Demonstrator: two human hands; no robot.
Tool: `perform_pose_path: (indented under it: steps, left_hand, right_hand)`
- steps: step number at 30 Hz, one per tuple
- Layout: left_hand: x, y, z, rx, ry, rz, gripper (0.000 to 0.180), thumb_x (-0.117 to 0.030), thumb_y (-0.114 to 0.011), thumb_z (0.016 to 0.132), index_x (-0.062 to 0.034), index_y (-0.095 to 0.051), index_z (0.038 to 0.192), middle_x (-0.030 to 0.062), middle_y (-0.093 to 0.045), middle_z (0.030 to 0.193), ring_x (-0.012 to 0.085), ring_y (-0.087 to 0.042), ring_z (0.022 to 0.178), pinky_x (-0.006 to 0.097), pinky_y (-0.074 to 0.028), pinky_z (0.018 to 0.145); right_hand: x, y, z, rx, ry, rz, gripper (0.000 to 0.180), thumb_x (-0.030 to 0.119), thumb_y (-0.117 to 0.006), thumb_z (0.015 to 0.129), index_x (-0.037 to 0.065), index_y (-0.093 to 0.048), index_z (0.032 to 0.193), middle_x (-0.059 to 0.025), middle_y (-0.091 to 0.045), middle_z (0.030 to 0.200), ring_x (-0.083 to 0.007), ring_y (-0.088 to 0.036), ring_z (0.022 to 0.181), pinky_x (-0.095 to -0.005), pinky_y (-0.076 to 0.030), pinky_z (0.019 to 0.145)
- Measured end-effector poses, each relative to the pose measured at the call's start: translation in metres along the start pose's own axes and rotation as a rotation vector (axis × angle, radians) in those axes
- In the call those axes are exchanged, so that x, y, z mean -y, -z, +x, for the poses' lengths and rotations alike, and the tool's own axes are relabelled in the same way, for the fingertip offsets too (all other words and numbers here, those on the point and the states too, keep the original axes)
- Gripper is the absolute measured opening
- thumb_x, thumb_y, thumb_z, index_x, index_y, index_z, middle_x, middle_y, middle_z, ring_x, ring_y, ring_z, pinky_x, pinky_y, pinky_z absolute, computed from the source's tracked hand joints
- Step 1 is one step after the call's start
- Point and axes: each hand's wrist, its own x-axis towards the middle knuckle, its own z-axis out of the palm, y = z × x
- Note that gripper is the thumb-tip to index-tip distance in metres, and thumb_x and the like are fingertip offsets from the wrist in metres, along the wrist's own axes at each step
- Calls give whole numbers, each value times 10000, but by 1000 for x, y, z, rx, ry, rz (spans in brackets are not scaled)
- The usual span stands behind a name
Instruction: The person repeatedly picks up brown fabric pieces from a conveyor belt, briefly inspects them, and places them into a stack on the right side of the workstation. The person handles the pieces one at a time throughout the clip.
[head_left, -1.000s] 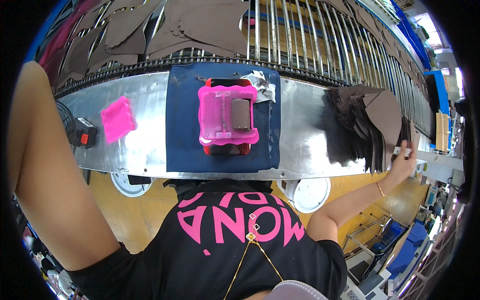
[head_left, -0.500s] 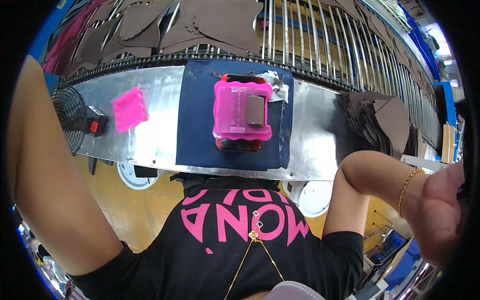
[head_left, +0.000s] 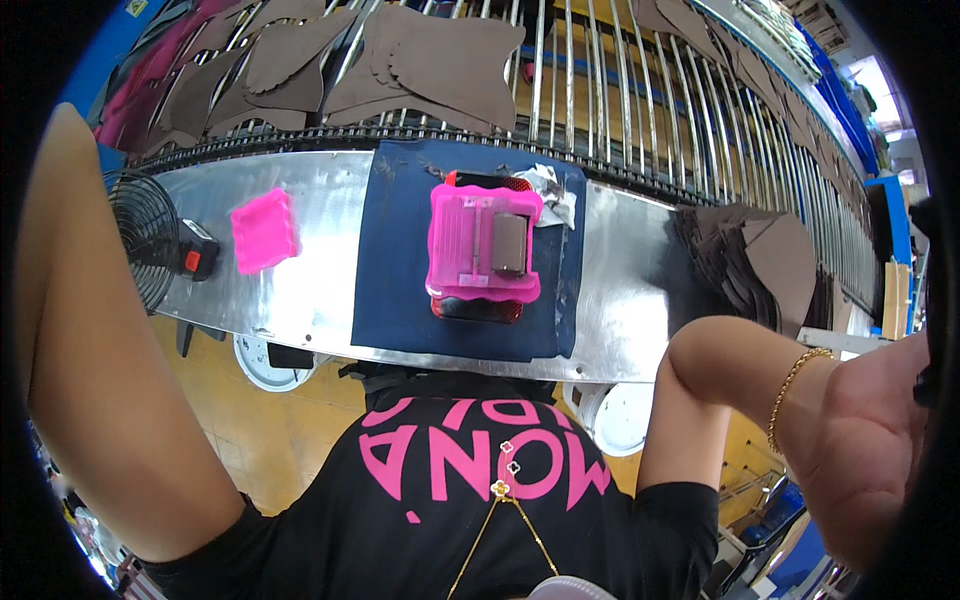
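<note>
My right hand is raised at the right rim with its palm and wrist showing and a gold chain bracelet on the wrist. Its fingers run into the dark edge, so their pose is hidden. My left arm is lifted along the left side, and its hand lies outside the picture. Neither hand visibly touches anything on the table. In front of me a pink plastic tray with wavy edges rests on a red-and-black object. A grey-brown block-like piece sits in the tray's right part.
A dark blue mat covers the middle of the metal table. To the left are another pink tray, a black fan and a battery-like block. Brown cut pieces are stacked right. Beyond runs a roller conveyor carrying similar pieces.
The table and everything on it sit slightly lower in the picture. My right hand shows a little further in from the right rim. Nothing on the table has been moved.
</note>
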Motion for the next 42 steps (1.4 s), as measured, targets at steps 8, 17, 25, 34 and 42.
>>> perform_pose_path:
  steps: [8, 17, 25, 34, 42]
  left_hand:
    - [-5, 10, -5, -31, -6, 50, 546, -340, -585, 885, -24, -430, 1303, 130, -518, 1199, 210, -516, 1081, 330, -427, 909]
    - [1, 24, -10, -51, 31, 61, 566, -351, -575, 887, -24, -409, 1318, 141, -508, 1215, 223, -514, 1096, 340, -428, 915]
    - [8, 23, -9, -45, 43, 50, 584, -362, -566, 889, -25, -391, 1333, 151, -500, 1229, 234, -512, 1109, 348, -429, 920]
    - [23, 16, 2, -65, -10, 6, 605, -373, -557, 891, -25, -370, 1349, 163, -490, 1245, 246, -510, 1123, 357, -430, 925]
    - [-13, 38, 33, -159, -320, -67, 623, -383, -548, 893, -25, -352, 1363, 173, -481, 1259, 257, -508, 1136, 366, -431, 931]
  right_hand:
    - [-4, -12, -7, -31, 15, 4, 268, 96, -490, 951, -74, -597, 1130, -198, -614, 1155, -285, -571, 1115, -366, -414, 1017]
    - [-7, -18, -3, -27, 23, 31, 252, 69, -491, 947, -72, -600, 1126, -199, -613, 1157, -283, -567, 1121, -359, -415, 1018]
    - [-3, -4, 2, -37, 13, -82, 240, 45, -492, 943, -70, -603, 1122, -200, -612, 1158, -282, -563, 1126, -352, -416, 1018]
    - [3, 96, -68, -189, -850, -1091, 271, 165, -543, 949, 51, -624, 1181, -63, -646, 1151, -113, -566, 1065, -236, -409, 933]
    - [19, 203, -295, 259, -1807, -1327, 458, 370, -636, 842, 3, -641, 1116, -202, -640, 1105, -322, -608, 1049, -384, -460, 913]
